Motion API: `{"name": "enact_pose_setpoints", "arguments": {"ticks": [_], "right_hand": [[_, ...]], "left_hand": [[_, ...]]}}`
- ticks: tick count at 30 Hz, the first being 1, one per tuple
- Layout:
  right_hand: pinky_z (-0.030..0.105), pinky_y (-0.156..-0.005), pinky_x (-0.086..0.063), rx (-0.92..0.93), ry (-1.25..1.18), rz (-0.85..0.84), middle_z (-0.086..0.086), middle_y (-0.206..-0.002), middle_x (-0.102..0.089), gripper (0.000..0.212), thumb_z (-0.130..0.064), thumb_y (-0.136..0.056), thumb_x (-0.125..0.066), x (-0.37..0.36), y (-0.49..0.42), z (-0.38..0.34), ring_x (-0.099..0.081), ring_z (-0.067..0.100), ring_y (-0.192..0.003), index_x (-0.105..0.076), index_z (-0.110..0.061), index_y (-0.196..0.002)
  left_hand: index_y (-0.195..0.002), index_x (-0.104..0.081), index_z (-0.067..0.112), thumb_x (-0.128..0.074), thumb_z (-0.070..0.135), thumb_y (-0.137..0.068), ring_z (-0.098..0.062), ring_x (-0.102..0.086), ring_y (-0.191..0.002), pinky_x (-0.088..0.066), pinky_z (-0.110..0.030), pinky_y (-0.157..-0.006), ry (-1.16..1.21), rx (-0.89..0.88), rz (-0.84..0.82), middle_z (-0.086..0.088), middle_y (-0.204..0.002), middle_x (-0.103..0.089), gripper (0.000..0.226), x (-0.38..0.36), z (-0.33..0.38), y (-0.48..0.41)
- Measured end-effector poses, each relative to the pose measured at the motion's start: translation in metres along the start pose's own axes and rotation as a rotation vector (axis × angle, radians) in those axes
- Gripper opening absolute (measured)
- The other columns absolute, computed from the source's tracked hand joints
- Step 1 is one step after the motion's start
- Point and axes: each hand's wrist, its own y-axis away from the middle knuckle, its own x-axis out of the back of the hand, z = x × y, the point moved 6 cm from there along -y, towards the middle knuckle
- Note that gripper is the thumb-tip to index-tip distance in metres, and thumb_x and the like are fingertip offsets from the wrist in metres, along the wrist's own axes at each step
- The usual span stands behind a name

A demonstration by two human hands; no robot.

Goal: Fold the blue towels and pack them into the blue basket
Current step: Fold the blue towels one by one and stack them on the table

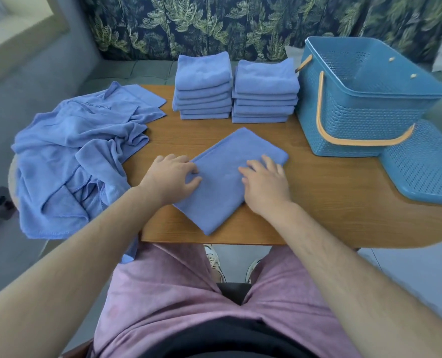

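Right edge cuts basket lid (426, 171); lettering (98, 105) on unfolded towel pile (72, 156) unreadable (blurred, upside down).

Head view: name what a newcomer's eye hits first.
The left hand and right hand rest on a folded blue towel at the near centre of the table. Behind it stand two neat towel stacks, with the big blue basket to their right. A crumpled heap of unfolded towels spills over the table's left edge.

Your bare forearms reaching from the lower corners toward mid-frame, your left hand (172, 177) palm down with fingers bent, thumb pointing inward, your right hand (265, 182) palm down, fingers spread and flat.
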Motion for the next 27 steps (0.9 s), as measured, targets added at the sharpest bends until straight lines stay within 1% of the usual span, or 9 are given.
{"name": "enact_pose_setpoints", "arguments": {"ticks": [3,7,10,12,14,18,20,24,27], "right_hand": [[0.041,-0.101,-0.041,0.090,-0.148,0.045,-0.004,-0.125,-0.060,0.029,-0.018,-0.095,-0.057,0.016,0.015,0.015,-0.047,0.026,-0.119,-0.069,-0.024,-0.121],[0.035,-0.091,-0.046,0.337,-0.392,-0.065,-0.009,-0.104,-0.058,0.014,-0.025,-0.092,-0.067,0.025,0.070,0.007,-0.050,0.013,-0.100,-0.071,-0.024,-0.104],[0.036,-0.099,-0.045,0.393,-0.393,-0.094,-0.010,-0.116,-0.060,0.035,-0.049,-0.086,-0.074,0.028,0.100,0.012,-0.053,0.014,-0.113,-0.070,-0.024,-0.110],[0.034,-0.111,-0.039,0.418,-0.349,-0.173,-0.008,-0.135,-0.055,0.064,-0.064,-0.075,-0.077,0.024,0.112,0.018,-0.047,0.013,-0.129,-0.064,-0.026,-0.124],[0.032,-0.116,-0.032,0.447,-0.279,-0.220,-0.008,-0.150,-0.046,0.075,-0.062,-0.071,-0.080,0.020,0.120,0.023,-0.038,0.011,-0.142,-0.057,-0.027,-0.134],[0.043,-0.110,-0.042,0.452,-0.308,-0.132,-0.007,-0.154,-0.046,0.048,-0.015,-0.079,-0.078,0.016,0.125,0.027,-0.037,0.011,-0.146,-0.061,-0.021,-0.124],[0.042,-0.109,-0.044,0.434,-0.395,-0.090,-0.005,-0.149,-0.052,0.037,-0.009,-0.083,-0.076,0.018,0.125,0.027,-0.042,0.011,-0.143,-0.065,-0.017,-0.117],[0.036,-0.111,-0.043,0.322,-0.575,-0.044,-0.005,-0.135,-0.064,0.022,-0.010,-0.092,-0.071,0.027,0.129,0.031,-0.051,0.006,-0.135,-0.072,-0.012,-0.114],[0.034,-0.100,-0.049,0.256,-0.678,-0.044,-0.005,-0.117,-0.070,0.018,-0.015,-0.093,-0.072,0.041,0.130,0.030,-0.063,0.008,-0.117,-0.074,-0.013,-0.110]], "left_hand": [[-0.110,-0.070,0.025,-0.053,0.049,-0.095,-0.015,-0.051,-0.090,-0.038,-0.031,-0.078,0.110,-0.083,0.008,0.009,-0.091,-0.053,0.034,0.003,0.021,0.025],[-0.110,-0.074,0.017,-0.065,0.044,-0.090,-0.011,-0.053,-0.083,-0.049,-0.036,-0.079,0.414,-0.121,-0.006,0.008,-0.089,-0.054,0.035,-0.011,0.037,0.060],[-0.110,-0.074,0.020,-0.058,0.060,-0.084,-0.018,-0.051,-0.088,-0.048,-0.043,-0.083,0.372,-0.207,0.073,0.007,-0.090,-0.052,0.051,-0.010,0.043,0.077],[-0.116,-0.070,0.026,-0.059,0.070,-0.081,-0.021,-0.049,-0.101,-0.046,-0.044,-0.090,0.306,-0.286,0.119,0.007,-0.104,-0.054,0.057,-0.007,0.048,0.091],[-0.125,-0.063,0.031,-0.066,0.071,-0.075,-0.020,-0.045,-0.116,-0.042,-0.041,-0.095,0.256,-0.376,0.089,0.009,-0.123,-0.052,0.064,-0.010,0.055,0.105],[-0.134,-0.056,0.023,-0.067,0.024,-0.074,-0.025,-0.045,-0.129,-0.046,-0.046,-0.098,0.173,-0.484,0.035,0.004,-0.139,-0.050,0.061,-0.018,0.055,0.116],[-0.128,-0.060,0.015,-0.058,0.008,-0.072,-0.026,-0.048,-0.131,-0.047,-0.048,-0.101,0.222,-0.483,0.050,0.002,-0.140,-0.054,0.057,-0.018,0.047,0.117],[-0.113,-0.069,0.013,-0.049,0.020,-0.087,-0.019,-0.056,-0.127,-0.047,-0.041,-0.102,0.340,-0.449,0.083,0.003,-0.131,-0.064,0.034,-0.011,0.043,0.121],[-0.106,-0.070,0.013,-0.054,0.034,-0.095,-0.019,-0.068,-0.102,-0.052,-0.039,-0.085,0.493,-0.375,0.131,0.003,-0.108,-0.072,0.028,0.003,0.045,0.122]]}}
